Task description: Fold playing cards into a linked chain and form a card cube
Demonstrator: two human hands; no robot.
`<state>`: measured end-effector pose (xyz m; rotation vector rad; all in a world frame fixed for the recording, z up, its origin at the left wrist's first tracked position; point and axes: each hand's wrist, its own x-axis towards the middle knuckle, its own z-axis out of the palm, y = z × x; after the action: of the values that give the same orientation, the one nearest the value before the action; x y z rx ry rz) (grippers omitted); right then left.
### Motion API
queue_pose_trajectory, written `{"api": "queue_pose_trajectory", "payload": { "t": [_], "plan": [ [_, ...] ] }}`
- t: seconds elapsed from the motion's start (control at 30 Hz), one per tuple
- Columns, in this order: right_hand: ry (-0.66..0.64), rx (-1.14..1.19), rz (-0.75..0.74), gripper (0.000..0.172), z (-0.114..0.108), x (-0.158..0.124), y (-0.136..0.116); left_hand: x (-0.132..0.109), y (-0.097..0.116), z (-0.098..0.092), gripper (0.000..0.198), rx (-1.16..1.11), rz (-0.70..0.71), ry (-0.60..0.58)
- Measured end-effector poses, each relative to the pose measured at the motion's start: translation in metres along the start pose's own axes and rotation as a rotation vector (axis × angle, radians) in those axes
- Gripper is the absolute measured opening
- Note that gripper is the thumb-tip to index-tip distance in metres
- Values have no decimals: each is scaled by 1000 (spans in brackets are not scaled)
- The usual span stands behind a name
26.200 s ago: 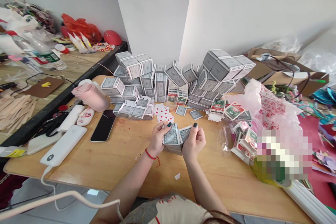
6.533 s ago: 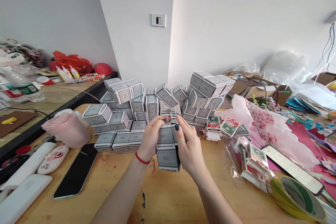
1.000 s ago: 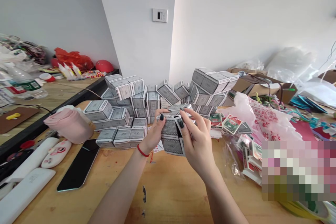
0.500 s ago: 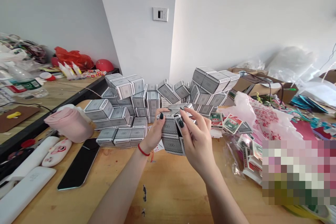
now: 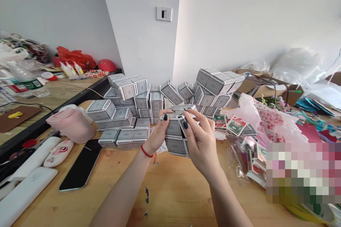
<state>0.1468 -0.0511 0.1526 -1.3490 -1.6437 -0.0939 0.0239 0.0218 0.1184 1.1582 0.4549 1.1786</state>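
Observation:
Between my hands is a block built from playing cards (image 5: 176, 143), patterned grey and white on its sides, held just above the table. My left hand (image 5: 159, 129) grips its left side, thumb on the near face. My right hand (image 5: 201, 134) is at the upper right corner, thumb and fingers pinched on a dark-edged card flap there. A dark gap shows beside that flap. Behind the block stand stacked playing-card blocks (image 5: 128, 113) of the same pattern, with more card blocks (image 5: 215, 83) piled to the right. A loose playing card (image 5: 160, 150) lies partly hidden under the held block.
At left lie a black phone (image 5: 80, 166), a white case (image 5: 29, 198) and a rolled pink cloth (image 5: 70, 123). Card boxes (image 5: 236, 126) and a pink-white plastic bag (image 5: 271, 117) crowd the right. A cardboard box (image 5: 287, 94) stands behind them on the wooden table (image 5: 165, 195).
The whole view has shifted slightly. Both hands keep their hold on the card block, and its position between them looks almost the same.

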Motion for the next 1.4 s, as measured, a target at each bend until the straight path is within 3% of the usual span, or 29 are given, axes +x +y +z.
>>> {"api": "queue_pose_trajectory", "payload": {
  "t": [0.63,0.87,1.0,1.23,1.4],
  "plan": [
    [98,-15,10,35,10,1,9,-2,5,10,35,93,-32,59],
    [157,168,128,16,6,2,2,0,0,6,33,13,-35,52],
    [71,193,46,19,-2,4,3,1,-1,4,30,-26,-51,77],
    [-250,312,-66,41,-17,5,11,3,7,0,33,-63,-44,120],
    [-280,314,-106,41,-20,7,13,4,9,-4,32,-120,-55,133]
  ]
}}
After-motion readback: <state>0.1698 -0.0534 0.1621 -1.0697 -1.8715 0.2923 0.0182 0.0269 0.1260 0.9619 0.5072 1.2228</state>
